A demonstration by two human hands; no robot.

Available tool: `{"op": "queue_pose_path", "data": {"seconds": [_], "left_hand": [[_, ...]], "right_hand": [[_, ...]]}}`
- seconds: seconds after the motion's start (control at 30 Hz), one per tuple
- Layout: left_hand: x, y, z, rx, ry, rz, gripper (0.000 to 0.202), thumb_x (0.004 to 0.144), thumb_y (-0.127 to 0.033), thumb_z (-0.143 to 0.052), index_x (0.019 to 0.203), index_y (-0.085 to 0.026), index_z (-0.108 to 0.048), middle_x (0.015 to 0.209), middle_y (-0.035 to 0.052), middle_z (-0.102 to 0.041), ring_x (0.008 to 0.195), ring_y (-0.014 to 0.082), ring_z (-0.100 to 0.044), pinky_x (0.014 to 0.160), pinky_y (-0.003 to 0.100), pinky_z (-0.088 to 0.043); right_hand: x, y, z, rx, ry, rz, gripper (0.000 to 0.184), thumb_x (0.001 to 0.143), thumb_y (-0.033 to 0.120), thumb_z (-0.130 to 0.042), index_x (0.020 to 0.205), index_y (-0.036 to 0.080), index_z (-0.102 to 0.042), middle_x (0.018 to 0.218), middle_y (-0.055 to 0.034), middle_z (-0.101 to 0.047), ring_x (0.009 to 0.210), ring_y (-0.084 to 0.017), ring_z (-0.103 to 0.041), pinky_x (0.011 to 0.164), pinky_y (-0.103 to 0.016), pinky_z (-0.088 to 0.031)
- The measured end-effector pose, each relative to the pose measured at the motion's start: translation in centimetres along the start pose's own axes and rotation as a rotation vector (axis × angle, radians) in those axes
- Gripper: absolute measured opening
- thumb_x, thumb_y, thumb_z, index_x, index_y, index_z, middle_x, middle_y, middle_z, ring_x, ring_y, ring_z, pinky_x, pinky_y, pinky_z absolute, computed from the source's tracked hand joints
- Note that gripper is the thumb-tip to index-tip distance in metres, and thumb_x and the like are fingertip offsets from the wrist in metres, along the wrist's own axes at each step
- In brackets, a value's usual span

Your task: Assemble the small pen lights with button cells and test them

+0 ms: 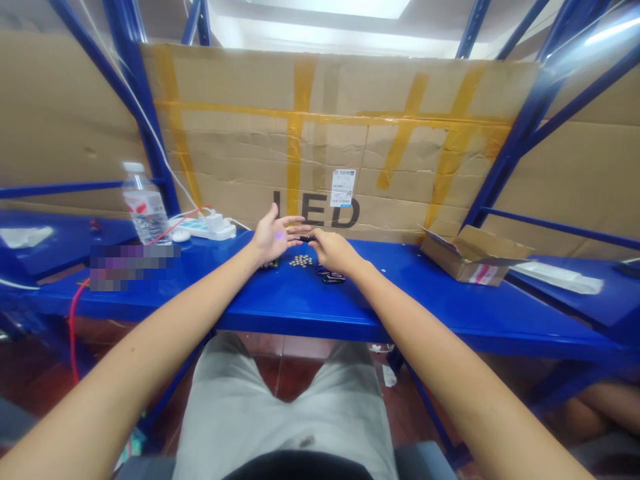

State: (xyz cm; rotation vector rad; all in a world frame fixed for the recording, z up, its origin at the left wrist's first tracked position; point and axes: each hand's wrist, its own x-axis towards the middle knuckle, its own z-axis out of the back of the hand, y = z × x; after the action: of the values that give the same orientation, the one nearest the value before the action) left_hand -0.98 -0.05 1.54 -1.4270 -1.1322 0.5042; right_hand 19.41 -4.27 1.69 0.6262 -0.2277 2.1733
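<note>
My left hand (271, 239) is open above the blue table, palm up with the fingers stretched out, and a small violet spot of light shows on the palm. Pinched in my right hand (333, 250) is a small black penlight (306, 239), its end turned toward the left palm. Between and below the hands lies a pile of small round silvery pieces (301, 261), perhaps button cells. Several small dark items with coloured parts (330, 275) lie beneath my right hand. Other small dark items (270, 265) are partly hidden under my left hand.
On the left of the blue table (300, 303) stand a water bottle (147, 207) and a white power strip (210, 227) with cables. An open cardboard box (473, 257) sits at right. A large cardboard sheet (240, 147) rises behind. Another person's limb (607, 410) shows at lower right.
</note>
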Motion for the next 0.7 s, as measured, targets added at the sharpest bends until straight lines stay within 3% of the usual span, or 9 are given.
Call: {"op": "queue_pose_path", "data": {"seconds": [0.43,0.7], "left_hand": [[-0.27,-0.12,-0.29,0.030,-0.035,0.008,0.088,0.085,-0.082,-0.034,0.131,-0.012,-0.062,0.120,0.0216,-0.072,0.117,0.0382,-0.063,0.092,0.048,-0.050],[-0.12,0.02,-0.21,0.029,-0.031,0.006,0.087,0.086,-0.082,-0.031,0.129,-0.014,-0.063,0.117,0.0202,-0.073,0.114,0.0369,-0.064,0.090,0.047,-0.051]], "right_hand": [[0.10,-0.19,0.01,0.003,-0.013,0.019,0.026,0.103,0.022,-0.046,0.117,0.012,-0.065,0.112,-0.0155,-0.074,0.098,-0.024,-0.068,0.083,-0.034,-0.046],[0.00,-0.11,0.14,-0.008,-0.016,0.014,0.027,0.103,0.022,-0.045,0.121,0.012,-0.063,0.113,-0.0151,-0.074,0.100,-0.025,-0.068,0.082,-0.034,-0.046]]}}
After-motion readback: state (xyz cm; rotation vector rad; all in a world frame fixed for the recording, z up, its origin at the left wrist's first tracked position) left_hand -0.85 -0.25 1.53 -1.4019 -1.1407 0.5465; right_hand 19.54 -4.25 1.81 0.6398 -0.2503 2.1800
